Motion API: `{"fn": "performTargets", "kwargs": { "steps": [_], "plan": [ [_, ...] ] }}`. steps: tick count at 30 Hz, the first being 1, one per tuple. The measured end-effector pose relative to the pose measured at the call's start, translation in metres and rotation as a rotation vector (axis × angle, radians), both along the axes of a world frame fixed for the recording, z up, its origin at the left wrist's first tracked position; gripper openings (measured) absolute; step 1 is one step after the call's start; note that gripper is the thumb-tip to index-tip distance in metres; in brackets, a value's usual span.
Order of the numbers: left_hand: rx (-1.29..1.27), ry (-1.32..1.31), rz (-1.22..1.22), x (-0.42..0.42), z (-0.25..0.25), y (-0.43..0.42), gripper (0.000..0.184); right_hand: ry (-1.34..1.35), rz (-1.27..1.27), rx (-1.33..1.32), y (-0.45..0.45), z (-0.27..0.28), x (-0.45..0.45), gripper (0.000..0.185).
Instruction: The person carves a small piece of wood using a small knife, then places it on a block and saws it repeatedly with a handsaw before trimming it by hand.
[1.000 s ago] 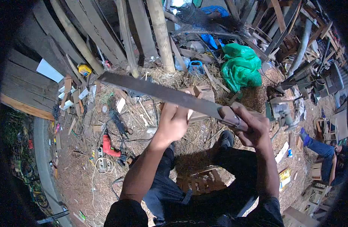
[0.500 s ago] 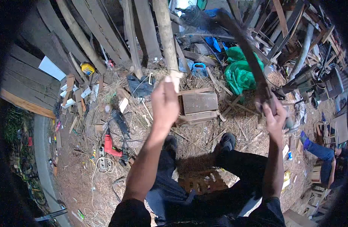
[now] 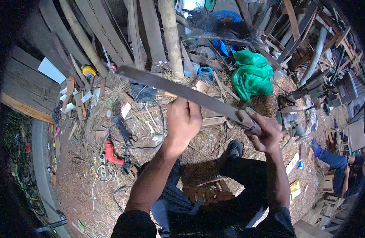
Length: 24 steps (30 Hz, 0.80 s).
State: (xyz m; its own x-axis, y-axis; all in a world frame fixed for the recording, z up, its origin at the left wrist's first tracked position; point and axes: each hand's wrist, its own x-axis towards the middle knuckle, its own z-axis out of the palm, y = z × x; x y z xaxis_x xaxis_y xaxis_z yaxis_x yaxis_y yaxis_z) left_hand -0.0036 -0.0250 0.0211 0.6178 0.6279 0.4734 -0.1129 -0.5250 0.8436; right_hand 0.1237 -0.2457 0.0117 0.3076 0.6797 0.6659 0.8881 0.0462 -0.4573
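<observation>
My right hand (image 3: 266,131) is wrapped round the grip end of a machete (image 3: 162,84). Its long, flat, dark blade slants up and left across the view, passing over the fingers of my left hand (image 3: 184,119). Those fingers are closed on a small piece of pale wood (image 3: 202,86), whose end shows past the blade. The blade hides part of that wood, so I cannot tell whether they touch. Below and behind my left hand, a low wooden block (image 3: 212,122) sits on the ground, partly covered from view.
A red drill (image 3: 110,152), a black power tool (image 3: 122,126) and a socket strip (image 3: 106,171) with cords lie left. A green plastic bag (image 3: 252,75) sits beyond my right hand. Planks (image 3: 105,31) lean at the back. Another person (image 3: 341,166) sits at the far right.
The machete has swung down from upright to a slant across my left hand. My right hand has moved left and lower; my left hand has shifted slightly right with the wood.
</observation>
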Motion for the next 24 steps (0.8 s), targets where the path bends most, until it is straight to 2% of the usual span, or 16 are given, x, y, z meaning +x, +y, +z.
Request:
{"fn": "performTargets", "kwargs": {
  "steps": [2,5,8,20,23,24],
  "plan": [
    [0.044,-0.042,-0.012,-0.001,0.001,0.0,0.014,-0.032,0.065,0.036,0.004,0.002,0.001,0.052],
    [0.033,-0.024,-0.03,-0.002,0.0,0.0,0.017,-0.062,0.018,-0.007,0.001,0.002,-0.001,0.05],
    [-0.063,0.025,-0.061,-0.004,-0.004,-0.003,0.018,-0.098,-0.017,0.002,0.001,0.001,0.0,0.051],
    [-0.052,0.037,-0.079,-0.009,-0.006,-0.007,0.02,-0.029,-0.023,-0.044,-0.002,0.001,-0.001,0.054],
    [0.029,0.075,-0.153,-0.012,-0.003,-0.002,0.025,0.011,0.03,-0.005,0.005,0.012,-0.004,0.055],
    [-0.039,0.083,-0.179,-0.014,-0.005,-0.001,0.024,0.03,0.007,-0.048,0.004,0.014,-0.005,0.056]
  ]
}}
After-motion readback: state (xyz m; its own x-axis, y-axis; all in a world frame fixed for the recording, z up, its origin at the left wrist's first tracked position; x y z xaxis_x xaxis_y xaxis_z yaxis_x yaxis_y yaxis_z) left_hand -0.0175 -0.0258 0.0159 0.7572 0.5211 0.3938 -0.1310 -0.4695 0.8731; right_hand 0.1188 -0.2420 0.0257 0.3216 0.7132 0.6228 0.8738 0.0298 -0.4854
